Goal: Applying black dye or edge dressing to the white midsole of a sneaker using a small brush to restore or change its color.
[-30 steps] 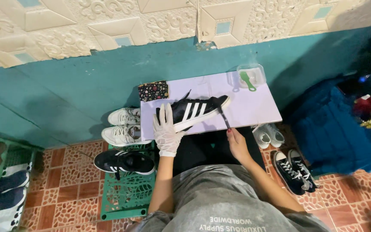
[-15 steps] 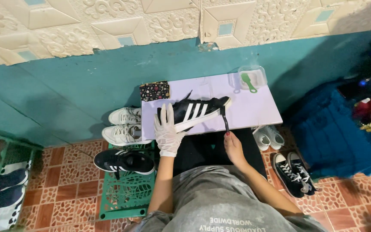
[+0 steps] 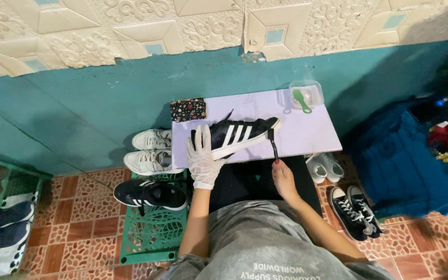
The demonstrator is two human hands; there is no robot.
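Your left hand (image 3: pixel 204 161), in a white glove, lies with fingers spread flat over the heel end of the black sneaker with white stripes (image 3: pixel 239 134); it presses rather than pinches. Keep that downward pressure even, so the shoe cannot slide while bristles work at the toe. Your right hand (image 3: pixel 284 179) is bare and closed round the lower end of the dark-handled brush (image 3: pixel 273 145), whose head meets the toe end of the sneaker. Hold the handle firmly but low, and use short strokes along the sole edge, away from the gloved hand.

The sneaker lies on its side at the centre of the frame, on the pale lilac board (image 3: pixel 307 137), toe toward the right. At the board's upper right stands a clear plastic container (image 3: pixel 307 93) with a green brush (image 3: pixel 302 99) in it; at its upper left lies a dark floral cloth (image 3: pixel 187 109). Left of the board, a white pair of sneakers (image 3: pixel 149 150) sits on the floor, and below it the matching black sneaker (image 3: pixel 151 193) rests on a green crate (image 3: pixel 154 236)
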